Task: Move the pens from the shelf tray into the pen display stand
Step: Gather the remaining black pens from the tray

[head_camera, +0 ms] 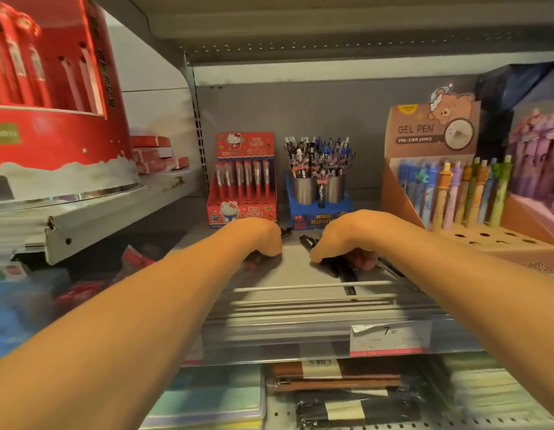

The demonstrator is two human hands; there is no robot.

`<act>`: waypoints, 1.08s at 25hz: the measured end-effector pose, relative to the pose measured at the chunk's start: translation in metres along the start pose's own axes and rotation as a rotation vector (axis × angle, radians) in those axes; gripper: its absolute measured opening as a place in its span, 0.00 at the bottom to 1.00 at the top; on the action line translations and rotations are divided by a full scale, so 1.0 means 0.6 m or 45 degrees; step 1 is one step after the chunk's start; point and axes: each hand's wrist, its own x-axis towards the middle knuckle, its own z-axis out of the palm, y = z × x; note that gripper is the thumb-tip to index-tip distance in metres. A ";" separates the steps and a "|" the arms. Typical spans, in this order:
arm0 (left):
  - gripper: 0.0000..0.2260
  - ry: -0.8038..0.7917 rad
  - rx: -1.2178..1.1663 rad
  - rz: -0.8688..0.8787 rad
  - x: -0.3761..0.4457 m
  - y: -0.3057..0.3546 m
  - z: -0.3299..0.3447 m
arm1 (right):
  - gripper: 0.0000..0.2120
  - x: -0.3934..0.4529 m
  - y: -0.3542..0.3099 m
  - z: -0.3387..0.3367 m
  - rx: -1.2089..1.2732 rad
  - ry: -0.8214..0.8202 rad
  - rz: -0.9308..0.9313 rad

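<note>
A person's right hand (341, 240) curls around black pens (338, 268) lying near the shelf tray's (300, 274) front rail; the left hand (257, 240) rests knuckles-down, its grip unclear. The blue pen display stand (319, 209) sits behind, toward the back edge.

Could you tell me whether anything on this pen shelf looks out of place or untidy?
Yes. Black pens lie loose and crisscrossed on the shelf under the right hand, not standing in any holder. The price label on the front rail has a torn, peeling corner. The brown gel pen display has empty holes in its front rows.
</note>
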 end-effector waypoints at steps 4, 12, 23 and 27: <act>0.10 0.057 -0.550 0.022 0.005 -0.018 0.006 | 0.15 -0.002 -0.025 0.013 -0.205 0.069 -0.032; 0.09 -0.010 -0.899 0.075 0.003 -0.014 0.010 | 0.20 0.001 -0.038 0.038 -0.404 0.275 -0.081; 0.21 -0.087 -1.170 0.065 0.000 -0.006 0.002 | 0.13 -0.015 -0.027 0.036 -0.368 0.511 -0.136; 0.18 0.057 -1.538 0.109 0.003 -0.004 -0.010 | 0.07 -0.012 -0.031 0.029 -0.133 0.670 -0.281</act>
